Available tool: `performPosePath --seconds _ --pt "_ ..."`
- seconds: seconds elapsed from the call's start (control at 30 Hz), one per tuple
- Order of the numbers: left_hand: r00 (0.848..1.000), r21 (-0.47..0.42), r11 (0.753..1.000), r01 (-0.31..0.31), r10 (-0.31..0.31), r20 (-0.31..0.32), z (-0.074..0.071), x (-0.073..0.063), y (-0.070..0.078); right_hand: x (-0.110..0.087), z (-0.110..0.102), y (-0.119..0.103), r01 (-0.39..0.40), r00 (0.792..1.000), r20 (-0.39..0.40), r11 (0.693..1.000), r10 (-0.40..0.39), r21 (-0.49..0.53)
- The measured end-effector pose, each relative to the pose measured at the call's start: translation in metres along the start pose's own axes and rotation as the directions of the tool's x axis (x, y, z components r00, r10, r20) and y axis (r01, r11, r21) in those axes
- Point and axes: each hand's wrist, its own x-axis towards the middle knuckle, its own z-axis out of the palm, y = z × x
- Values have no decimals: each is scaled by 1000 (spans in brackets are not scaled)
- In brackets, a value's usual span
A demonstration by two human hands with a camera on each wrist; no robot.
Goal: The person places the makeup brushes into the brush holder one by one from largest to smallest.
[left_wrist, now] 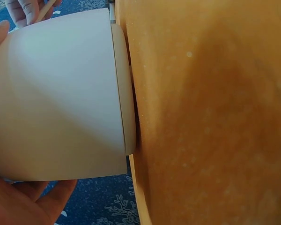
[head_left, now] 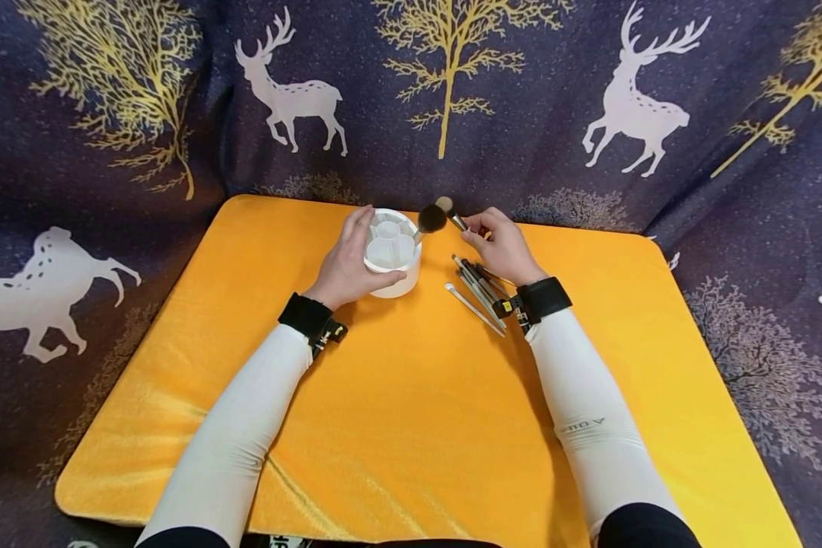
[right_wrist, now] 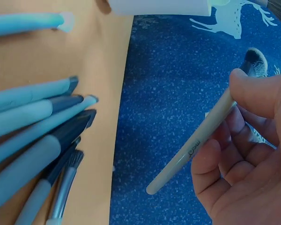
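Note:
My left hand point(head_left: 345, 266) grips a white round brush holder point(head_left: 403, 284) with several compartments, fingers at the far side and thumb on the near side. In the left wrist view its smooth wall point(left_wrist: 61, 98) fills much of the frame, its base close over the cloth. A fluffy dark makeup brush point(head_left: 431, 219) stands in the holder, leaning right, bristles up. To the right of it, my right hand point(head_left: 503, 245) pinches another makeup brush point(right_wrist: 192, 147) between thumb and fingers. This one has a pale handle and its two-tone bristles point up toward the holder.
Several makeup brushes point(head_left: 478, 283) lie in a loose pile on the orange cloth point(head_left: 397, 426), below my right hand. A thin pale brush point(head_left: 475, 308) lies at the pile's left side. A dark curtain point(head_left: 520, 91) with deer and trees hangs behind the table.

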Motion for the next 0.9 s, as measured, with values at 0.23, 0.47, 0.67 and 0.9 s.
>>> performPosePath --seconds 0.23,0.47,0.67,0.9 --pt "1000 -1 1000 -9 9 -3 0 0 -2 5 4 -6 29 999 -17 999 -29 17" --pt "1000 -10 1000 -16 16 -5 0 0 -1 12 7 -13 10 1000 -18 999 -9 43" --pt "1000 -5 1000 -11 11 -7 0 0 -1 20 9 -21 -4 999 -32 998 6 68" --pt "1000 -6 1000 -4 4 -6 -1 0 -1 29 8 -29 2 999 -33 996 1 87"
